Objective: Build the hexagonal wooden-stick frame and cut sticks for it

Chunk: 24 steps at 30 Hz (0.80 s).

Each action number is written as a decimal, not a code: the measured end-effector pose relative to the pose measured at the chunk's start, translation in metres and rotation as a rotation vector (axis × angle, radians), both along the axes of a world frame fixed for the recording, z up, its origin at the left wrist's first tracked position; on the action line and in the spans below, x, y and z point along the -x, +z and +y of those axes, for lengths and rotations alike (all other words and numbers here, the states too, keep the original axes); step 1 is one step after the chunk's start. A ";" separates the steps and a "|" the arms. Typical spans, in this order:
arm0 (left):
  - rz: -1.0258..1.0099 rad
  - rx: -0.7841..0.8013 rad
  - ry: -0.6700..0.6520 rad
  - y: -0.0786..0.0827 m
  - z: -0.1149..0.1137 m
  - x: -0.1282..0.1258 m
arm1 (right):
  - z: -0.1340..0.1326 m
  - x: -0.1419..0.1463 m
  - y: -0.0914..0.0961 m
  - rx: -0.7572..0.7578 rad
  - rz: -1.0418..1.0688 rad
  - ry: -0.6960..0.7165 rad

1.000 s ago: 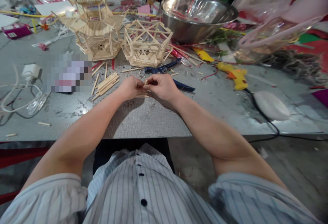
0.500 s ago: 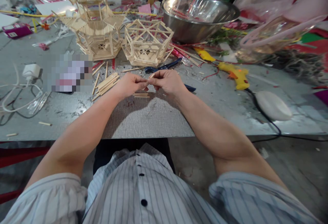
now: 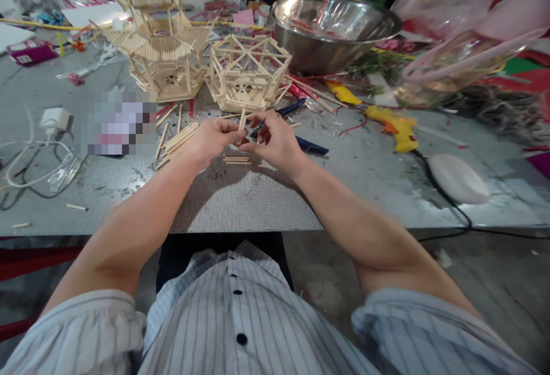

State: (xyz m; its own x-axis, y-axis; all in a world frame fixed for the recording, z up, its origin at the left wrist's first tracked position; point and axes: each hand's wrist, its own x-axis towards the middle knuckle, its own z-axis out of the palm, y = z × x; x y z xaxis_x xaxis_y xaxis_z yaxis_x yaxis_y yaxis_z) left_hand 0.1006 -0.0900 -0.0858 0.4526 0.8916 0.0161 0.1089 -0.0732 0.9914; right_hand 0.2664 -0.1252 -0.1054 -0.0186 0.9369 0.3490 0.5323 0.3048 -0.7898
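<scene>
My left hand (image 3: pixel 219 137) pinches short pale wooden sticks (image 3: pixel 243 119) between thumb and fingers, held nearly upright above the table. Close on the right, my right hand (image 3: pixel 275 137) has its thumb and fingers curved apart, with nothing visible gripped between them. A few sticks (image 3: pixel 237 160) lie side by side just below the hands. Left of my left hand is a pile of similar sticks (image 3: pixel 179 139). Blue-handled pliers (image 3: pixel 313 146) lie partly hidden behind my right hand.
Behind the hands stand an open stick frame (image 3: pixel 249 71) and a taller stick pagoda (image 3: pixel 163 48). A steel bowl (image 3: pixel 335 48) is at the back. To the right lie a yellow glue gun (image 3: pixel 397 129) with a black cord and a white oval object (image 3: pixel 459 177). A charger (image 3: pixel 55 118) sits left.
The sticks at my fingertips now point upright in my left hand. My right hand's fingers have opened and come off the pinch, uncovering more of the pliers.
</scene>
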 end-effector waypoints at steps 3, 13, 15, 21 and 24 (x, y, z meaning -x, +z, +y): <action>-0.050 0.050 0.019 0.000 -0.001 -0.001 | -0.001 0.000 -0.002 -0.042 -0.147 0.006; -0.062 0.027 0.028 -0.003 -0.001 -0.003 | -0.002 -0.006 0.006 -0.037 -0.283 0.043; -0.050 -0.004 0.067 -0.003 0.003 0.000 | 0.000 -0.021 0.012 -0.032 -0.344 0.031; -0.021 -0.087 0.162 -0.001 0.011 0.007 | 0.006 -0.070 0.016 0.181 -0.669 -0.336; -0.001 -0.101 0.162 0.000 0.010 0.007 | 0.010 -0.081 0.008 0.337 -0.765 -0.334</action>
